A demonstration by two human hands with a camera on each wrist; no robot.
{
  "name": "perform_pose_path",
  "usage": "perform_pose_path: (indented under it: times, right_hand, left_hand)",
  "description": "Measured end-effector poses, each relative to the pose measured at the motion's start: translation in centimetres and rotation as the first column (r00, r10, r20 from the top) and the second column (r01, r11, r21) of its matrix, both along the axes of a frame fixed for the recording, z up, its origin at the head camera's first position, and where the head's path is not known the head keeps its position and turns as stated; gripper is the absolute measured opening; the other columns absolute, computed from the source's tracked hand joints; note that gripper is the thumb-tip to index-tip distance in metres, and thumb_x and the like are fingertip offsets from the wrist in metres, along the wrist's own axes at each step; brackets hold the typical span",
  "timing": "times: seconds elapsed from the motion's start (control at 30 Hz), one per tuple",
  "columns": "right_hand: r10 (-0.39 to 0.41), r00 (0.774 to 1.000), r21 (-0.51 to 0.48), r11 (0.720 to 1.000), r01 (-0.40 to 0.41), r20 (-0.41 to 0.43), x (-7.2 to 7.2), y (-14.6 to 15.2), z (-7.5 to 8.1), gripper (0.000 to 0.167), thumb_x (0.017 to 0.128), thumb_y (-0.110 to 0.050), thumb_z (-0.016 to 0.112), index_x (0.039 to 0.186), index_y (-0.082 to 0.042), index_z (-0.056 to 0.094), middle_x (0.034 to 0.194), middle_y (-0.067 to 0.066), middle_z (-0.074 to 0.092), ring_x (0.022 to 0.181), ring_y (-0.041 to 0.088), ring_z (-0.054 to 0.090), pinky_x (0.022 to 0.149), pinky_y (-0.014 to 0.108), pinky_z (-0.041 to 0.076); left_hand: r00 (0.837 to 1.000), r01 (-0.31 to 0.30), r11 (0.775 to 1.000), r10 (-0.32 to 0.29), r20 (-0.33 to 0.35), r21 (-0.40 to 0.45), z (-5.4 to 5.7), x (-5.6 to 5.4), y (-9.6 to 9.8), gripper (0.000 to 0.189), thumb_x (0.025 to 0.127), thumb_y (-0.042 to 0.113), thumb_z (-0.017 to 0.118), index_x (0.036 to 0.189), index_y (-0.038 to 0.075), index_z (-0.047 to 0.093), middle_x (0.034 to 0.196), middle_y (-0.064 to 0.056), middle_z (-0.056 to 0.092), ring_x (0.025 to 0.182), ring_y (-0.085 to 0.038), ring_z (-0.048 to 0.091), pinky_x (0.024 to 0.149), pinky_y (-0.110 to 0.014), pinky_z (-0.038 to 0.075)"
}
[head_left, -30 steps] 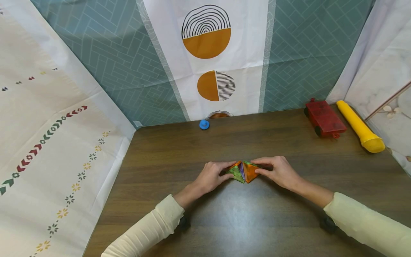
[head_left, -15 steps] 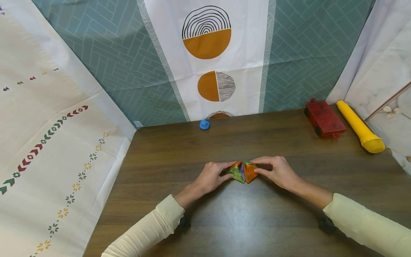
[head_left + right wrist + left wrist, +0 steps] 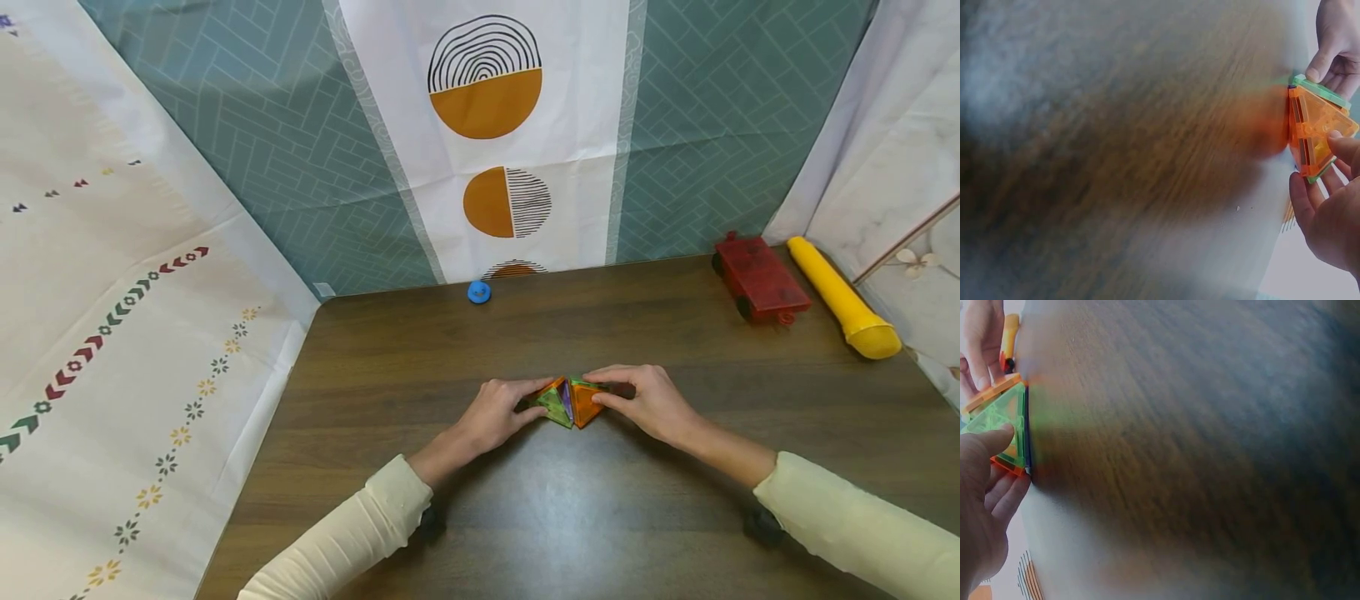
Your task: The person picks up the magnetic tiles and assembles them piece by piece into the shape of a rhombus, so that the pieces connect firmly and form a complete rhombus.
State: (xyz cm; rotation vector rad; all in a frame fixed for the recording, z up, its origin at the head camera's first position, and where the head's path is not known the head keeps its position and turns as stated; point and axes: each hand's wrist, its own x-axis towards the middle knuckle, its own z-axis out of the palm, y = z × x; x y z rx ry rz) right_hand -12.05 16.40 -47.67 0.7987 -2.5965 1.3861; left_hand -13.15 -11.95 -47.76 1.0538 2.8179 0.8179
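Translucent triangular magnetic tiles lean together in a small peaked shape on the wooden table. My left hand point(image 3: 491, 412) pinches the left side, thumb on a green tile point(image 3: 553, 407) and fingers at an orange tile behind it. From the other side my right hand point(image 3: 651, 402) pinches an orange tile point(image 3: 587, 408) with its thumb, its fingers at a green tile behind. A purple tile point(image 3: 567, 403) lies low between the two halves. In the left wrist view the green tile point(image 3: 1000, 415) slopes up from the tabletop; the right wrist view shows the orange tile point(image 3: 1316, 128) sloping likewise.
A small blue round piece point(image 3: 478, 292) lies by the table's back edge. At the back right stand a red toy wagon point(image 3: 761, 279) with dark wheels and a yellow toy microphone point(image 3: 843, 298). Patterned cloths point(image 3: 495, 108) hang behind and beside the wooden table point(image 3: 390, 358).
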Motion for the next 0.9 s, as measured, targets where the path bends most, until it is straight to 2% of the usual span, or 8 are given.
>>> perform_pose_path:
  times: [0.47,0.7,0.9]
  right_hand:
    - [-0.022,0.999,0.011,1.000,0.021,0.045,0.12,-0.54,0.36,0.030,0.089,-0.003,0.085,0.119,-0.007,0.081,0.121,0.011,0.076,0.108,0.031,0.074,0.090,0.051,0.060]
    - [-0.019,0.999,0.023,1.000,0.018,0.034,0.33,-0.83,0.47,0.031,0.088,-0.002,0.086,0.118,-0.006,0.081,0.121,0.010,0.076,0.105,0.029,0.074,0.086,0.046,0.062]
    - [-0.010,1.000,0.029,1.000,0.009,0.018,0.28,-1.01,0.58,0.032,0.088,-0.001,0.086,0.119,-0.006,0.081,0.120,0.008,0.076,0.103,0.027,0.073,0.084,0.044,0.062]
  left_hand:
    - [0.999,0.019,1.000,-0.019,-0.028,0.001,0.02,-0.13,0.00,0.051,0.098,0.023,0.079,0.146,0.011,0.066,0.131,-0.006,0.074,0.108,-0.014,0.074,0.085,-0.023,0.060]
    - [0.999,0.008,1.000,-0.008,-0.035,-0.015,-0.15,0.10,0.01,0.050,0.098,0.028,0.078,0.145,0.013,0.067,0.132,-0.004,0.073,0.112,-0.014,0.073,0.090,-0.027,0.060]
    - [1.000,0.009,1.000,-0.009,-0.028,-0.003,-0.07,0.10,-0.06,0.049,0.099,0.027,0.078,0.145,0.013,0.068,0.132,-0.004,0.073,0.112,-0.014,0.073,0.090,-0.027,0.060]
